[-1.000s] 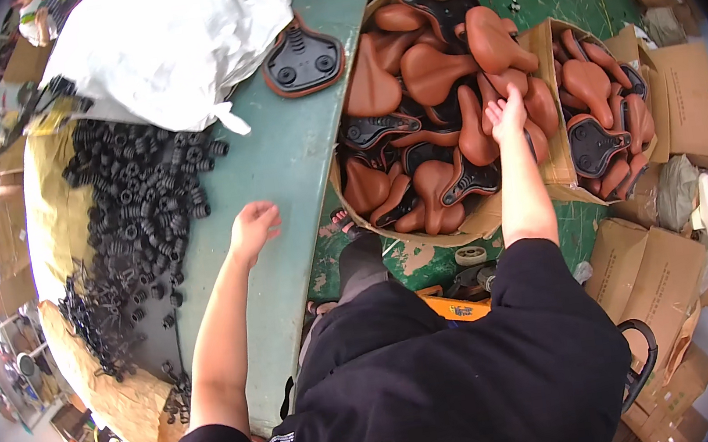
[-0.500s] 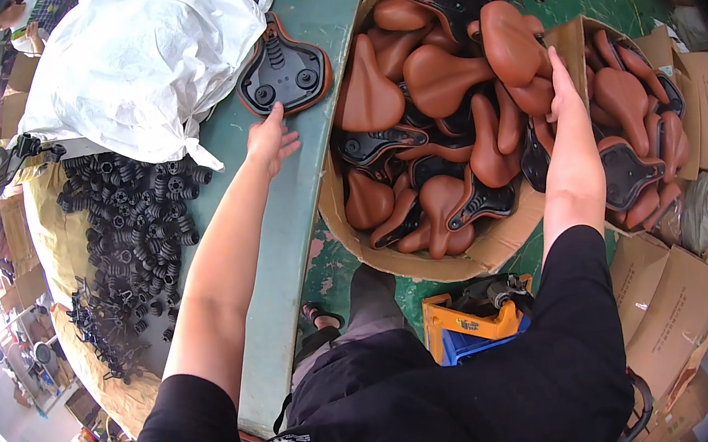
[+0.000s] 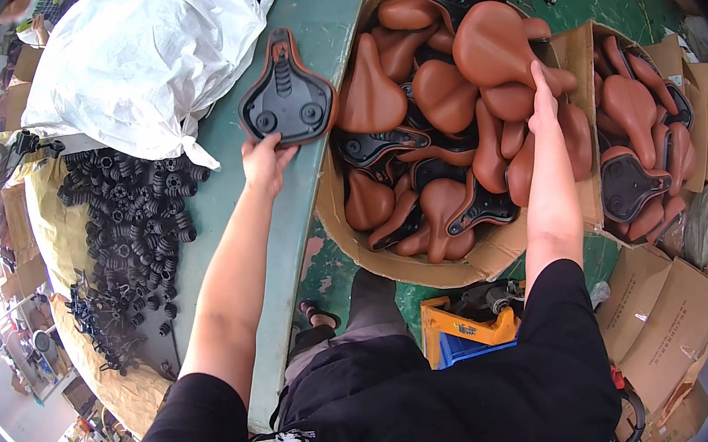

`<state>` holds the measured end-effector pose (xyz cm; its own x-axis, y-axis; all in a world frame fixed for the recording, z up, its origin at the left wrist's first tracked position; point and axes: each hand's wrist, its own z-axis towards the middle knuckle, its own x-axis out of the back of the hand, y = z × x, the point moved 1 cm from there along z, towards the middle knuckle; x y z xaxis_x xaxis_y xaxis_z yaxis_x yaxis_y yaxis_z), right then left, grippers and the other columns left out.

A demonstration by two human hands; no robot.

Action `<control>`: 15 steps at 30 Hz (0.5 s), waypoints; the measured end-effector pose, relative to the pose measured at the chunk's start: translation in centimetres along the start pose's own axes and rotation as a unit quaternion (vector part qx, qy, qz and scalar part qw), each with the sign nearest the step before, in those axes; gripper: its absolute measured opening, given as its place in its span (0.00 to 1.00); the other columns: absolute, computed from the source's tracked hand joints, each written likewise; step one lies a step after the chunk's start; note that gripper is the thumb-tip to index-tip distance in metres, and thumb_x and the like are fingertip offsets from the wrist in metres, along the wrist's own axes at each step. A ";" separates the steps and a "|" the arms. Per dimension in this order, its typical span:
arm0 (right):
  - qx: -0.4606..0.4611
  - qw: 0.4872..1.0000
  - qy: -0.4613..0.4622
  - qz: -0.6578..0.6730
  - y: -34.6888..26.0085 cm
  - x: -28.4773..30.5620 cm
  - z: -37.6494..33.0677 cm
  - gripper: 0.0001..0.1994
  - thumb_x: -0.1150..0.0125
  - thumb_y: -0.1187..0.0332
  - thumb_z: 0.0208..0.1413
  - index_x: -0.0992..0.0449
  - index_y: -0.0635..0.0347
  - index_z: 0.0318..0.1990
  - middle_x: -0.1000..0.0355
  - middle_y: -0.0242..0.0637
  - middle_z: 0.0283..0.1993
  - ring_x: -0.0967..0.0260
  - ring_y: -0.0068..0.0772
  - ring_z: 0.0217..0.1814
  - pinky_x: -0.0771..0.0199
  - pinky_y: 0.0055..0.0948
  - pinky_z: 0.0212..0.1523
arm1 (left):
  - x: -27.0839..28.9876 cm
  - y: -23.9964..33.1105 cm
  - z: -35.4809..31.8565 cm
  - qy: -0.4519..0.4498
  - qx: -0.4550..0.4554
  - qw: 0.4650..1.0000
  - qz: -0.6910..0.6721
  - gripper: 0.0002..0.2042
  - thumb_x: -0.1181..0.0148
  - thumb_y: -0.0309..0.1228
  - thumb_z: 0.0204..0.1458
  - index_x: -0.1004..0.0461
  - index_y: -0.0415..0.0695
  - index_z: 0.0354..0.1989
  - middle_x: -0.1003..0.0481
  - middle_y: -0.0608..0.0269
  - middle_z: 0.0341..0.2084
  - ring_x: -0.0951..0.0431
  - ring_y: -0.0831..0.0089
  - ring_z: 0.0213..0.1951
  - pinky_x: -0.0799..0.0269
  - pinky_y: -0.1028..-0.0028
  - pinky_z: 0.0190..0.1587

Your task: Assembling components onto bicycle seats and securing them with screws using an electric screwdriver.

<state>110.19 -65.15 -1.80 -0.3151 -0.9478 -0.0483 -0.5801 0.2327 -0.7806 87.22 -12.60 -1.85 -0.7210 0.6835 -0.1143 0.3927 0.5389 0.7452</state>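
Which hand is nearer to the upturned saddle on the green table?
Left. The left hand is at the wide rear edge of the upturned saddle; the right hand is farther to its right, at the brown saddles in the carton.

The view comes from the person's head, from the left of two wide fisheye cameras worn side by side, and faces steeply down over the chest. The black shirt lies nearest the lens, spread along the lower edge, with the left forearm and right forearm leading up and away to the left fingers and right fingers. Upright and unmirrored, it takes in the table left of centre and a carton on the right. Straight edges bend toward the rim (darkness rings the round picture).
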 end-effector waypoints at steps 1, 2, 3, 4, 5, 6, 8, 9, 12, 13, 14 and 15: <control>0.039 0.997 0.065 -0.029 0.0 2.6 1.6 0.55 0.23 0.33 0.47 0.38 0.53 0.77 0.36 0.39 0.77 0.40 0.45 0.77 0.46 0.58 0.78 | -0.2 -1.0 -1.0 -0.012 0.005 1.000 0.001 0.23 0.44 0.19 0.63 0.44 0.32 0.64 0.26 0.41 0.54 0.16 0.49 0.51 0.13 0.53 0.53; 0.074 0.988 0.124 -0.058 0.2 3.9 2.4 0.51 0.23 0.36 0.50 0.36 0.54 0.76 0.34 0.37 0.76 0.37 0.44 0.75 0.42 0.53 0.78 | 0.4 -1.7 -2.0 -0.013 0.022 1.000 -0.007 0.24 0.44 0.19 0.63 0.45 0.32 0.65 0.26 0.41 0.54 0.16 0.49 0.50 0.13 0.53 0.54; 0.071 0.989 0.116 -0.057 0.3 3.0 2.3 0.51 0.23 0.36 0.50 0.36 0.54 0.76 0.34 0.37 0.76 0.37 0.44 0.75 0.42 0.53 0.78 | 2.1 -1.9 -3.1 0.000 0.031 0.999 -0.016 0.25 0.44 0.19 0.63 0.46 0.32 0.66 0.26 0.41 0.54 0.16 0.50 0.50 0.13 0.54 0.54; 0.063 0.997 0.038 0.006 0.0 2.1 1.7 0.48 0.22 0.40 0.52 0.35 0.57 0.75 0.33 0.38 0.75 0.35 0.43 0.74 0.38 0.49 0.77 | 4.3 -2.2 -4.3 0.008 0.028 0.999 -0.015 0.25 0.44 0.19 0.63 0.46 0.32 0.66 0.26 0.41 0.54 0.16 0.50 0.50 0.13 0.54 0.54; 0.053 0.995 -0.040 0.068 -0.2 1.0 1.2 0.46 0.22 0.44 0.54 0.33 0.59 0.74 0.32 0.39 0.74 0.32 0.43 0.72 0.35 0.46 0.76 | 6.6 -2.3 -5.6 0.010 0.033 0.999 -0.008 0.26 0.44 0.19 0.63 0.47 0.33 0.67 0.27 0.40 0.54 0.16 0.50 0.50 0.14 0.53 0.54; 0.047 0.990 -0.020 0.128 -0.9 0.2 0.6 0.44 0.18 0.52 0.52 0.31 0.66 0.71 0.28 0.45 0.69 0.30 0.44 0.70 0.29 0.47 0.72 | 8.0 -2.6 -6.7 0.006 0.039 0.999 -0.002 0.27 0.43 0.19 0.63 0.48 0.34 0.68 0.27 0.40 0.54 0.16 0.50 0.49 0.14 0.53 0.54; 0.051 0.992 -0.018 0.118 -0.9 -0.2 0.6 0.43 0.18 0.53 0.51 0.30 0.68 0.70 0.27 0.46 0.68 0.28 0.44 0.67 0.27 0.47 0.70 | 10.8 -4.0 -9.1 0.021 0.047 0.999 -0.006 0.28 0.43 0.19 0.63 0.49 0.35 0.68 0.27 0.40 0.54 0.16 0.50 0.49 0.15 0.52 0.55; 0.059 0.992 -0.006 0.110 -0.9 0.1 0.5 0.43 0.17 0.54 0.50 0.30 0.70 0.69 0.26 0.47 0.66 0.26 0.44 0.65 0.25 0.47 0.68 | 12.2 -4.7 -10.3 0.027 0.059 0.998 -0.007 0.28 0.43 0.19 0.63 0.49 0.35 0.68 0.27 0.40 0.54 0.16 0.49 0.49 0.15 0.52 0.55; 0.139 0.988 0.038 0.059 0.8 -2.1 -1.4 0.39 0.17 0.59 0.50 0.28 0.74 0.65 0.26 0.49 0.64 0.25 0.44 0.64 0.23 0.46 0.67 | 16.6 -7.4 -14.3 0.058 0.062 0.995 -0.047 0.28 0.45 0.17 0.63 0.50 0.37 0.69 0.27 0.40 0.53 0.17 0.49 0.49 0.15 0.51 0.55; 0.213 0.974 0.076 0.028 1.3 -3.5 -3.1 0.39 0.16 0.62 0.49 0.28 0.78 0.64 0.26 0.52 0.64 0.25 0.45 0.63 0.21 0.45 0.65 | 18.1 -8.3 -15.8 0.071 0.066 0.993 -0.072 0.28 0.45 0.17 0.63 0.50 0.38 0.69 0.27 0.41 0.53 0.17 0.49 0.49 0.15 0.51 0.54; 0.247 0.962 0.115 0.008 1.6 -4.7 -4.6 0.38 0.15 0.67 0.46 0.28 0.83 0.61 0.26 0.56 0.63 0.23 0.45 0.61 0.19 0.44 0.62 | 19.7 -9.3 -17.5 0.093 0.072 0.989 -0.088 0.28 0.46 0.15 0.62 0.49 0.39 0.69 0.27 0.42 0.54 0.17 0.49 0.50 0.15 0.50 0.54; 0.274 0.951 0.137 -0.047 1.4 -4.8 -6.8 0.38 0.16 0.68 0.48 0.29 0.83 0.62 0.26 0.55 0.63 0.23 0.45 0.60 0.19 0.44 0.62 | 20.9 -10.1 -18.9 0.095 0.072 0.988 -0.096 0.28 0.46 0.15 0.62 0.49 0.39 0.69 0.27 0.42 0.54 0.17 0.49 0.50 0.15 0.50 0.54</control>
<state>105.84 -58.78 1.60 -0.5088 -0.8490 0.1426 -0.1612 -0.0687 -0.9845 57.36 -13.10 0.62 -0.8791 0.4643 -0.1077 0.3061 0.7231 0.6192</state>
